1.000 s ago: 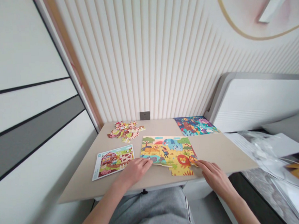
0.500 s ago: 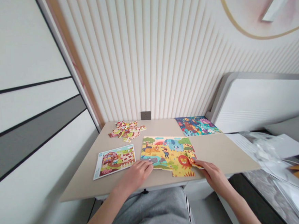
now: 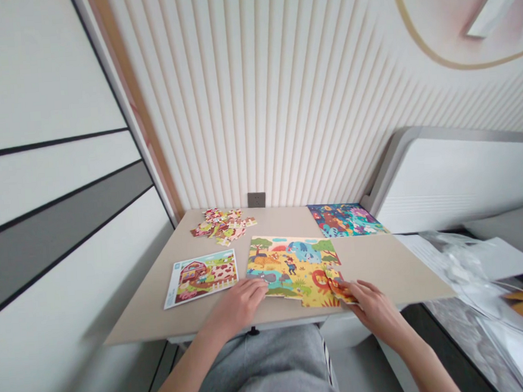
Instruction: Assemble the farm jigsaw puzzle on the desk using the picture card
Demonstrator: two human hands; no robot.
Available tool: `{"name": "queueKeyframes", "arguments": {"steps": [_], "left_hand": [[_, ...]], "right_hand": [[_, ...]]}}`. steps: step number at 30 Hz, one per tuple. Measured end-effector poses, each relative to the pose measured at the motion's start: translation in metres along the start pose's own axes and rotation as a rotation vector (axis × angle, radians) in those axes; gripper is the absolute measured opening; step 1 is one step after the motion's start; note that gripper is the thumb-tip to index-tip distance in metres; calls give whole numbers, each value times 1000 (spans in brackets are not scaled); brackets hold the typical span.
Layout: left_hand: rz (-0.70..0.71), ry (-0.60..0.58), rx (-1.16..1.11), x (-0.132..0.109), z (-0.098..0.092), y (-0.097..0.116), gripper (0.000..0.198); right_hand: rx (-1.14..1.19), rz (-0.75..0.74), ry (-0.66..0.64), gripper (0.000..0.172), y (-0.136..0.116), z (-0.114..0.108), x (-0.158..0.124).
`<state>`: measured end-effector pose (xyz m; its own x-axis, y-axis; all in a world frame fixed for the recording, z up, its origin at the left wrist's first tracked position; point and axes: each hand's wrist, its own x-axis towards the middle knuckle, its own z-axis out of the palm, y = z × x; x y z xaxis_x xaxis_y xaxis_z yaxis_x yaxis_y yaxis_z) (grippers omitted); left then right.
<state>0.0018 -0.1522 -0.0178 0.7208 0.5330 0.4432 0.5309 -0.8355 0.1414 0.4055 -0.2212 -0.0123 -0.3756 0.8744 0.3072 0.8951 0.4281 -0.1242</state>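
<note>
A partly joined animal jigsaw puzzle point(image 3: 306, 282) lies on the table in front of me, showing elephants, a hippo and a lion. My left hand point(image 3: 241, 308) rests at its lower left corner, fingers stretched out over the edge beside the hippo. At the lower right, my right hand point(image 3: 374, 307) grips an orange and yellow puzzle piece point(image 3: 342, 292) against the puzzle's right edge, next to the lion. The fingers partly cover this piece. Left of the puzzle lies a farm picture card point(image 3: 207, 276) with a barn and a cow.
Loose puzzle pieces point(image 3: 223, 225) are heaped at the table's back left. A dark, colourful finished puzzle point(image 3: 348, 220) lies at the back right. Beyond the table's right edge are clear plastic wrapping point(image 3: 461, 262) and papers. A wall socket point(image 3: 256, 200) sits behind the table point(image 3: 383, 265).
My right hand has shifted slightly and lowered the piece flatter against the puzzle's right edge. My left hand stays at the lower left corner. The view has moved a little.
</note>
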Motion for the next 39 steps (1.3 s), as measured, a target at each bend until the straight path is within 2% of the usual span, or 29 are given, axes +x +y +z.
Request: {"name": "queueKeyframes", "arguments": {"steps": [4,12,18,21,26,31,34,37,39], "left_hand": [[-22,-2,-26,0,1,-1,32],[19,-56,21,-5,0,-3,41],[42,0,78,-6,-3,-1,43],[29,23,49,-4,-6,1,38],[-9,29,-61,0,-13,5,28],[-44,2,-132,3,-17,8,24],[-66,-16,-159,3,-19,9,20],[-88,-31,-166,3,-19,10,18],[-104,-28,-152,3,-18,9,20]], "right_hand": [[-33,5,18,20,-7,4,8],[46,18,38,46,-2,10,6],[1,-142,140,53,-1,12,13],[16,-144,148,54,-12,12,21],[87,-128,58,57,-41,19,45],[168,-108,-37,49,-71,34,82],[202,-110,-125,49,-81,36,98],[243,-118,-158,51,-71,34,106],[223,-20,-83,50,-50,34,109]]}}
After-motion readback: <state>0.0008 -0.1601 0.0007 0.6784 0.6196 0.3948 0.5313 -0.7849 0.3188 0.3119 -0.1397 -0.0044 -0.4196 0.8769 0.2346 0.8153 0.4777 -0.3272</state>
